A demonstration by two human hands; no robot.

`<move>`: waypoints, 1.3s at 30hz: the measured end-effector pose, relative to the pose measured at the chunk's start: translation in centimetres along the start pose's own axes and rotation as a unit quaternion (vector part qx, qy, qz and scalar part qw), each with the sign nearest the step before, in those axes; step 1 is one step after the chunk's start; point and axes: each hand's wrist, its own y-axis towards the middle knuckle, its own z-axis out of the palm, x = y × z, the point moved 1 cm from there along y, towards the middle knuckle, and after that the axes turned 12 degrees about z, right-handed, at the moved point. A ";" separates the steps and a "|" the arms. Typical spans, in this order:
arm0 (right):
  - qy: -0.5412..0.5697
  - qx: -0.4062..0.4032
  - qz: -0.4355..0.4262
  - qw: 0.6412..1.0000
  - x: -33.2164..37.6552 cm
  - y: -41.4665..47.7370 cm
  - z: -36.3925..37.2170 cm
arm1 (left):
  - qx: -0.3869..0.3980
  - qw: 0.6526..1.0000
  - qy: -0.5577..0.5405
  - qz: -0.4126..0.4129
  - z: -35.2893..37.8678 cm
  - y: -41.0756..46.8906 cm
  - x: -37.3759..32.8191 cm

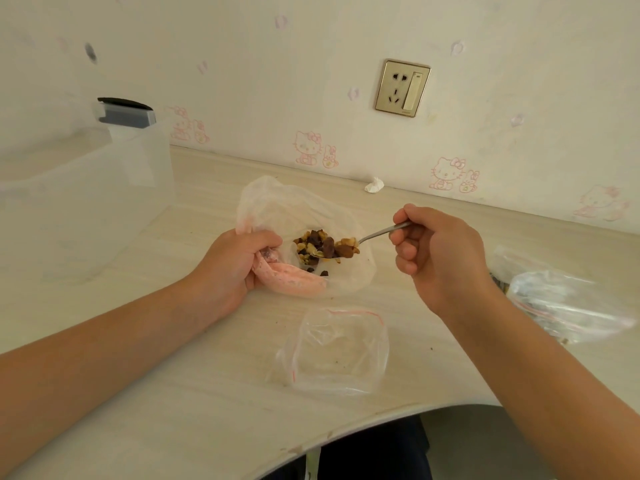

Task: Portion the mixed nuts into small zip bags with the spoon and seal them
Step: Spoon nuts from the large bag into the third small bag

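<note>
A large clear plastic bag [277, 209] with a pink rolled rim lies open at the table's middle, and a pile of mixed nuts [323, 245] sits in it. My left hand [239, 265] grips the pink rim at the bag's left side. My right hand [436, 251] holds the handle of a metal spoon [375, 234], whose bowl is loaded with nuts over the pile. A small empty zip bag [337, 351] with a red seal line lies flat nearer to me. At the right edge lie other small zip bags [561, 299], with nuts showing inside.
A translucent plastic storage box [86, 192] stands at the left on the pale table [207, 393]. A crumpled white tissue [374, 185] lies by the wall. A wall socket [401, 88] is above. The table's curved front edge runs close to my body.
</note>
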 end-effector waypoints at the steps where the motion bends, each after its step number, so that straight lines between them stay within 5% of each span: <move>1: -0.001 0.002 0.000 1.000 0.1 -0.8 -0.4 | -0.001 1.000 0.001 0.001 0.0 0.0 0.0; 13: -0.053 0.010 0.022 0.998 -2.5 -5.3 -3.5 | 0.021 0.999 0.022 0.008 -0.1 0.0 -0.2; 16: -0.116 0.024 -0.086 0.989 -3.4 -5.4 -3.3 | 0.018 0.999 0.027 0.007 -0.1 0.1 -0.1; 19: -0.284 0.107 -0.289 0.908 -4.2 -6.2 -3.3 | 0.012 1.000 0.025 0.005 -0.2 0.2 0.0; 22: -0.357 0.136 -0.332 0.862 -4.1 -6.0 -3.5 | 0.015 0.999 0.028 0.007 -0.2 0.3 0.1; 29: -0.202 0.109 -0.332 0.915 -2.4 -4.7 -3.4 | 0.049 0.997 0.067 0.009 -0.4 0.5 -0.3; 33: -0.118 0.069 -0.310 0.941 -1.6 -3.6 -3.4 | 0.089 0.978 0.181 0.048 -2.4 0.0 -1.5; 39: -0.100 0.035 -0.268 0.958 -1.2 0.5 -2.4 | 0.054 0.967 0.227 0.103 -5.7 -1.8 -1.6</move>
